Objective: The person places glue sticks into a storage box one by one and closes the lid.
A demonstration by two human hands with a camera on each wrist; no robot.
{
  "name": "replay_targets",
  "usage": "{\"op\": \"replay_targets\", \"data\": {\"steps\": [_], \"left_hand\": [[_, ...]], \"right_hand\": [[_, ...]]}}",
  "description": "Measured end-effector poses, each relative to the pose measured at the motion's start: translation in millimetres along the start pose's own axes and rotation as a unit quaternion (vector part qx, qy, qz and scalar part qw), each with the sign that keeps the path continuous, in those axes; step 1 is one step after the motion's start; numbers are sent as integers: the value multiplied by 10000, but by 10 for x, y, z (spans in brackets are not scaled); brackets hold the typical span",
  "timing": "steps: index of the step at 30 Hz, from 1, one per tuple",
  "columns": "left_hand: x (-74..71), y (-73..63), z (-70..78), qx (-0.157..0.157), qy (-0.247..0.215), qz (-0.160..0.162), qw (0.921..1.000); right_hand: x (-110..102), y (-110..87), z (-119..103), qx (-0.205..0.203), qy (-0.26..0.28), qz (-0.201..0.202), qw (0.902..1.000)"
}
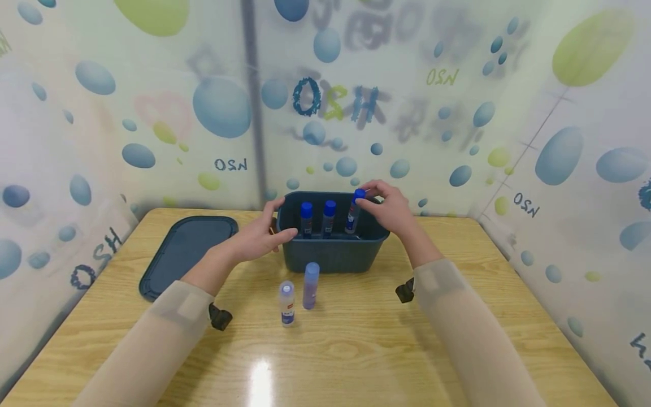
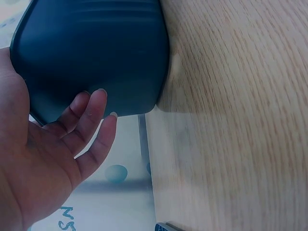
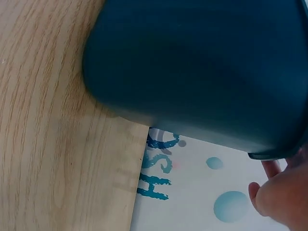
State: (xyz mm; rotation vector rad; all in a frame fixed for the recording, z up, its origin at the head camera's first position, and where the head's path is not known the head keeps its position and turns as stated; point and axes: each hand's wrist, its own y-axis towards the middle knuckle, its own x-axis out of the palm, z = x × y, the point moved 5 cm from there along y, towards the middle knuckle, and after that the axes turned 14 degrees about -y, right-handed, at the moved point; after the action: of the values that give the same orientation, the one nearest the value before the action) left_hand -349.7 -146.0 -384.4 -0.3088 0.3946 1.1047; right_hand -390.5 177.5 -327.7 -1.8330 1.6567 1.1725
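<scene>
So, the blue-capped bottle (image 1: pixel 352 219) is held inside the right end of the bin (image 1: pixel 333 257), tilted a bit, its cap pinched between thumb and fingers of the right hand (image 1: pixel 394 210). It'd probably be found light and fairly stiff, hardly fragile, though smooth plastic could get slippery. Best gripped round the cap or upper body, tbh.

The bin looks moulded in stiff, dark matte plastic, with rounded corners and a lipped rim. Its left end is spanned by the left hand (image 1: pixel 256 234), fingers loosely spread, thumb at the rim; how hard it's pressed can't be told.

Also inside: a left bottle (image 1: pixel 306 221) and a middle bottle (image 1: pixel 328 220), both blue-capped. Out front, a clear bottle (image 1: pixel 287 305) and a purple-tinted bottle (image 1: pixel 311 288) are stood on the wood-grained table (image 1: pixel 366 350). A flat, round-cornered lid (image 1: pixel 190 254) is laid off left.
</scene>
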Motion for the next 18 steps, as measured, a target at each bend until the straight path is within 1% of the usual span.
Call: {"op": "replay_targets", "data": {"steps": [9, 14, 18], "left_hand": [[15, 3, -1, 28, -25, 11, 10000], [19, -7, 11, 28, -39, 25, 10000], [16, -27, 22, 18, -48, 23, 10000]], "right_hand": [[93, 46, 58, 195, -489, -20, 9986], [126, 50, 63, 173, -678, -80, 9975], [167, 58, 44, 112, -836, -240, 9961]]}}
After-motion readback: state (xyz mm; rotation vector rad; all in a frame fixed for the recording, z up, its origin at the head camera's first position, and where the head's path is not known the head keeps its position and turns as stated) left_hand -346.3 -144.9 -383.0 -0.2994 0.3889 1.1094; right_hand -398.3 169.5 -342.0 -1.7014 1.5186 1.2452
